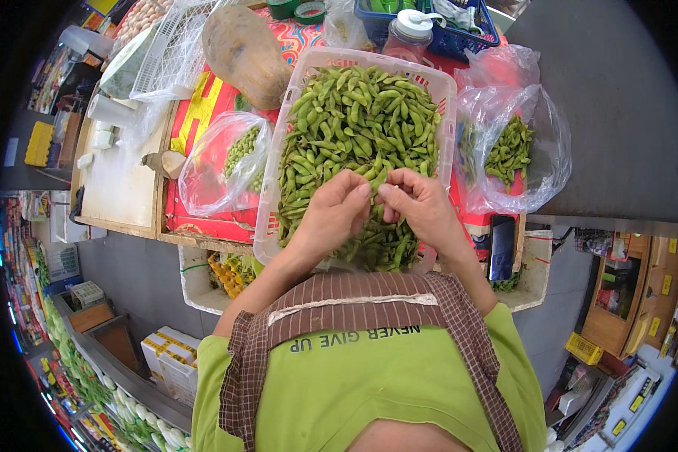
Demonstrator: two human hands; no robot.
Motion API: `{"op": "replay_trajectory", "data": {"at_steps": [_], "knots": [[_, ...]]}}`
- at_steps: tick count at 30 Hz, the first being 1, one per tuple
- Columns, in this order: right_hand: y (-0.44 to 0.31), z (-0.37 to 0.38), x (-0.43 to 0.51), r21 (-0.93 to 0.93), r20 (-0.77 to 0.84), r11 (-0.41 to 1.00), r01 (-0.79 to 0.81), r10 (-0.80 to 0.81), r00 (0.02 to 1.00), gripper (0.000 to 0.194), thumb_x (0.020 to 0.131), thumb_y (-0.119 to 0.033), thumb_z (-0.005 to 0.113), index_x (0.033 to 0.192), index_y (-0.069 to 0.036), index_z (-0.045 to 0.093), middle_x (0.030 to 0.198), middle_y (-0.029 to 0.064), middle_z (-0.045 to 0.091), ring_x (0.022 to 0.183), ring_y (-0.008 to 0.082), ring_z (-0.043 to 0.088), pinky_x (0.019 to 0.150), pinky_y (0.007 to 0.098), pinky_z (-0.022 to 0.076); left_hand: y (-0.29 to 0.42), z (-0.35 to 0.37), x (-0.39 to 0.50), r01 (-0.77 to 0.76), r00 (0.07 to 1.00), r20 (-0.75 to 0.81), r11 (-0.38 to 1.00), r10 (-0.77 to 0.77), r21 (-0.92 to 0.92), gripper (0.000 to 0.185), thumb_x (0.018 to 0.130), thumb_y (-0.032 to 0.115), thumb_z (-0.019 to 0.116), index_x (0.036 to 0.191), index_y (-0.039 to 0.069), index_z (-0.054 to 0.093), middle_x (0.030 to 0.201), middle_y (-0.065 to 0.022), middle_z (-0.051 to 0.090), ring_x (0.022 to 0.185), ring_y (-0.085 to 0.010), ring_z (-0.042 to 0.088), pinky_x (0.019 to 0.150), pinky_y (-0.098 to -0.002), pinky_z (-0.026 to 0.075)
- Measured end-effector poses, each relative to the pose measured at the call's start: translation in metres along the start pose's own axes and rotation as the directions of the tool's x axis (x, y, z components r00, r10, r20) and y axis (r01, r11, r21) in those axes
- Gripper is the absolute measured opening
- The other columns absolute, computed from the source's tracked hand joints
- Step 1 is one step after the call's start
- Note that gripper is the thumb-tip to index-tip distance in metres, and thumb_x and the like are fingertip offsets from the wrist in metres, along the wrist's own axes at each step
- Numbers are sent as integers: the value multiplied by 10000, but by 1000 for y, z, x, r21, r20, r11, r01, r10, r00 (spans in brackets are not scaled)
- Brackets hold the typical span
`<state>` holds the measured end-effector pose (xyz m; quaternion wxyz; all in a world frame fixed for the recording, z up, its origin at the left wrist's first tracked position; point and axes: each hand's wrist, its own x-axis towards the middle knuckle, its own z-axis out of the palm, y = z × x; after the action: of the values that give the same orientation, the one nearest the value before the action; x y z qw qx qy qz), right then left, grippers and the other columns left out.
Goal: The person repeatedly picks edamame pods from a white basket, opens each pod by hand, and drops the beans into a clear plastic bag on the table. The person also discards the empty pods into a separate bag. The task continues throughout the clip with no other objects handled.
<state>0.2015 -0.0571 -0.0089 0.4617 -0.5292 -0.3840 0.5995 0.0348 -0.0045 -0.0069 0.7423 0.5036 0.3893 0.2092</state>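
Note:
Green soybean pods point(361, 124) fill a white plastic basket point(268, 192) in front of me. Over its near half, my left hand point(339, 206) and my right hand point(415, 203) are close together, thumbs and fingertips pinched. A green pod point(378, 179) is between the fingertips of both hands; which hand bears more of its grip is hidden. Left of the basket, a clear plastic bag point(203, 175) lies open with shelled green beans point(242, 151) inside. To the right, another clear bag point(551, 169) holds more pods point(509, 148).
A large brown gourd point(247, 53) leans near the basket's far left corner. Behind stand a lidded plastic jar point(411, 34) and a blue basket point(477, 42). A smartphone point(502, 247) lies at the table's near right edge. A foam box point(195, 282) is below the edge.

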Motion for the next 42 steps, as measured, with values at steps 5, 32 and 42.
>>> {"op": "replay_trajectory", "data": {"at_steps": [5,32,42], "knots": [[-3,3,-4,-45,-16,999,-7,6,1000,189,863,-129,557,969,27,564,763,32,597,630,63,568,561,213,448,-6,4,-2,19,999,-32,999,-20,-37,168,950,196,463,880,45,480,592,25,449,495,-46,398,449,-206,325],[0,10,-8,-21,105,998,-66,67,992,91,836,-109,496,901,-51,522,682,-28,488,550,32,434,497,188,356,-8,-4,-10,94,995,44,987,-89,-133,280,963,272,437,773,70,468,598,50,419,496,-45,378,450,-212,309],[-4,2,-7,431,292,835,-343,231,928,153,929,-220,507,942,-70,532,673,-53,472,499,-5,356,439,136,292,-2,3,-19,-431,875,10,772,483,467,174,857,101,618,974,18,520,800,-28,562,672,-88,531,589,-224,436]]}}
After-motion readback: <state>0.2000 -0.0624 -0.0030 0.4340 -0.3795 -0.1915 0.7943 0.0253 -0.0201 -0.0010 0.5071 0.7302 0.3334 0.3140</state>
